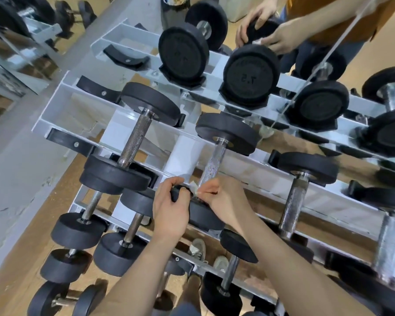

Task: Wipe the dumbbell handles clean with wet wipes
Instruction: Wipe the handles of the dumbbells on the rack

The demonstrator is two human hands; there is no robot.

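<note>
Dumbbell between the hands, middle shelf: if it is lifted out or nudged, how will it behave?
Probably heavy for its size: the dumbbell has thick black plates on a steel handle. Round plates suggest it could roll once off the rack. The knurled handle should grip well.

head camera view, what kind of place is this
Most likely a gym's free-weight area: a tiered grey rack loaded with black dumbbells, what looks like a wall mirror at the left, and the left hand gripping one dumbbell while the right hand holds a wet wipe.
</note>
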